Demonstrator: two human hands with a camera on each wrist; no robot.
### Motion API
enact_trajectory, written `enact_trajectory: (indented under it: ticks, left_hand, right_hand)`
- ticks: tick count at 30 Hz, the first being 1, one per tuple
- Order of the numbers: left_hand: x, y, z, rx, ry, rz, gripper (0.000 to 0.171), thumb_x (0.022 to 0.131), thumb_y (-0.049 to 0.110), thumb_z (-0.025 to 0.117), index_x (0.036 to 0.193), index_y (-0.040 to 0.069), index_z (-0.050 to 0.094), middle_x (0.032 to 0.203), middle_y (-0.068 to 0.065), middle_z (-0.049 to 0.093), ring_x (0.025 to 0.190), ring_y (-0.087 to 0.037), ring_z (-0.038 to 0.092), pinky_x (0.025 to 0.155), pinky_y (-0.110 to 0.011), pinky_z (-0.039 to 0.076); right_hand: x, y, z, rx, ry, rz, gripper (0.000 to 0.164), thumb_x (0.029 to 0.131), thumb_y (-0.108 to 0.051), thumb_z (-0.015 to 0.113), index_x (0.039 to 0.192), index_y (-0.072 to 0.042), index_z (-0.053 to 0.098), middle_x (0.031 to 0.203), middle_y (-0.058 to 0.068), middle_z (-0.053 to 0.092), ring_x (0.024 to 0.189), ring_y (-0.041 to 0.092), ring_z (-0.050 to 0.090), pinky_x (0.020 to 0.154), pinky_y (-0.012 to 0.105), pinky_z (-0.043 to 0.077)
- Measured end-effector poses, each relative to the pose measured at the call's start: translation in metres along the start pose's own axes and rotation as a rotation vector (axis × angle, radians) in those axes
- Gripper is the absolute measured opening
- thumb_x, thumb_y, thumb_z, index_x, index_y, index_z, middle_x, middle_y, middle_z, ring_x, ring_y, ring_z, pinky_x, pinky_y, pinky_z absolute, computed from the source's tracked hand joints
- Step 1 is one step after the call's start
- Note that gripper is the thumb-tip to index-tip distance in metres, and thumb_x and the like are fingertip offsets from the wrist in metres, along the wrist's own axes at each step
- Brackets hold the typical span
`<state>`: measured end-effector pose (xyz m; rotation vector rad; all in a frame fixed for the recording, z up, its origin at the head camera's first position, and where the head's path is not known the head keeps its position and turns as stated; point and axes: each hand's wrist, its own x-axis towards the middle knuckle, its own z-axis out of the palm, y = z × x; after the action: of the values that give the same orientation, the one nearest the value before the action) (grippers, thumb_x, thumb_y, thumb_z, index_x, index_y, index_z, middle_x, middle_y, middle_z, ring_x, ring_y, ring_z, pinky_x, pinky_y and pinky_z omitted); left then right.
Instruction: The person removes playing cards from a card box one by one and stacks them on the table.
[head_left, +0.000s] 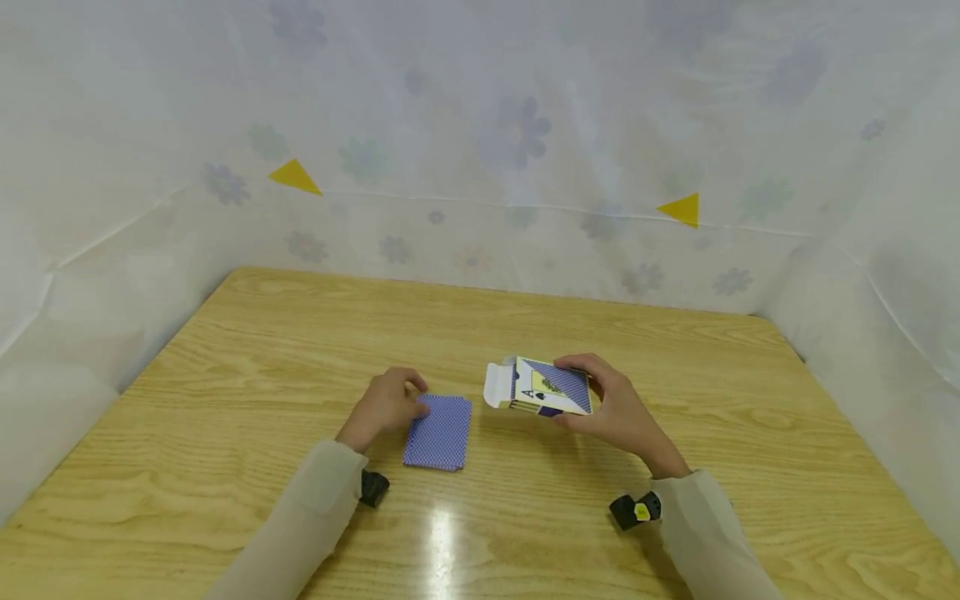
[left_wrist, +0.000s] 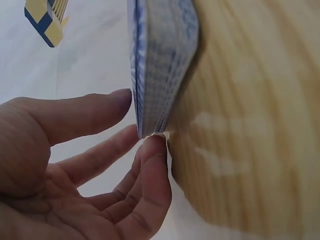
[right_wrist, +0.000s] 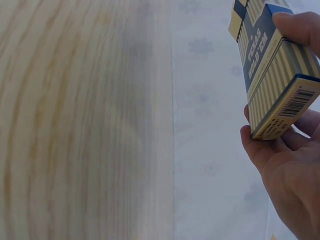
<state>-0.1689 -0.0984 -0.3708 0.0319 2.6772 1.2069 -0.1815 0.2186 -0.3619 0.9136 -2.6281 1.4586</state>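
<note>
A stack of blue-backed playing cards (head_left: 438, 433) lies face down on the table. My left hand (head_left: 386, 404) is at its far left corner. In the left wrist view, the thumb (left_wrist: 107, 110) lies at the top of the stack (left_wrist: 160, 55) and a curled fingertip (left_wrist: 154, 150) touches its end edge. My right hand (head_left: 611, 408) grips a card box (head_left: 555, 387) above the table, to the right of the stack. The box's flap (head_left: 497, 385) hangs open toward the left. In the right wrist view, thumb and fingers hold the striped box (right_wrist: 277, 75), which reads "Texas Hold'em".
The wooden table (head_left: 300, 333) spreads beneath both hands. A pale flowered sheet (head_left: 450, 125) surrounds its back and sides, with two yellow triangles (head_left: 678, 210) on the back part. Dark wrist devices (head_left: 636, 510) sit at both sleeves.
</note>
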Motion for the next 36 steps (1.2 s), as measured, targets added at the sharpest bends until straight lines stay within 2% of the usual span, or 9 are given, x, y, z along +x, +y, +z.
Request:
enact_trajectory:
  ticks: [5, 16, 24, 27, 36]
  left_hand:
    - [-0.0003, 0.0020, 0.0019, 0.027, -0.004, 0.030, 0.023, 0.083, 0.001, 0.068, 0.105, -0.003, 0.065, 0.095, -0.018, 0.065, 0.081, -0.023, 0.061, 0.066, -0.031, 0.050]
    - [0.0004, 0.0020, 0.0012, 0.075, 0.014, 0.050, 0.015, 0.083, 0.000, 0.068, 0.097, -0.002, 0.068, 0.093, -0.017, 0.065, 0.082, -0.025, 0.060, 0.065, -0.031, 0.049]
    - [-0.0002, 0.0023, -0.0001, 0.067, 0.002, 0.042, 0.018, 0.084, 0.000, 0.067, 0.101, -0.003, 0.067, 0.095, -0.018, 0.064, 0.082, -0.025, 0.060, 0.066, -0.032, 0.050]
    - [-0.0018, 0.0032, -0.0014, 0.060, 0.017, 0.035, 0.020, 0.084, 0.001, 0.067, 0.104, -0.003, 0.066, 0.095, -0.018, 0.063, 0.081, -0.025, 0.059, 0.065, -0.032, 0.049]
    - [-0.0052, 0.0091, -0.0028, 0.043, 0.085, 0.085, 0.019, 0.087, 0.004, 0.064, 0.105, -0.004, 0.064, 0.092, -0.016, 0.061, 0.078, -0.023, 0.055, 0.061, -0.029, 0.045]
  right_hand:
    - [-0.0001, 0.0003, 0.0000, 0.008, -0.004, -0.006, 0.061, 0.074, 0.000, 0.077, 0.130, -0.003, 0.051, 0.129, 0.014, 0.051, 0.105, 0.012, 0.050, 0.088, 0.017, 0.044]
    - [-0.0001, 0.0004, 0.0000, 0.006, -0.005, -0.002, 0.061, 0.074, -0.001, 0.078, 0.130, -0.004, 0.052, 0.130, 0.013, 0.051, 0.105, 0.014, 0.050, 0.088, 0.016, 0.044]
    - [-0.0002, -0.0007, -0.0002, 0.004, -0.004, -0.003, 0.061, 0.074, 0.000, 0.078, 0.129, -0.002, 0.052, 0.129, 0.013, 0.052, 0.105, 0.014, 0.050, 0.088, 0.015, 0.043]
    - [-0.0003, -0.0009, 0.0000, 0.004, -0.003, -0.008, 0.061, 0.074, -0.001, 0.078, 0.129, -0.004, 0.052, 0.129, 0.013, 0.052, 0.105, 0.014, 0.050, 0.087, 0.016, 0.044]
    - [0.0008, -0.0003, 0.0031, 0.004, -0.008, -0.018, 0.062, 0.073, -0.001, 0.079, 0.128, -0.003, 0.052, 0.128, 0.013, 0.052, 0.105, 0.017, 0.050, 0.088, 0.019, 0.045]
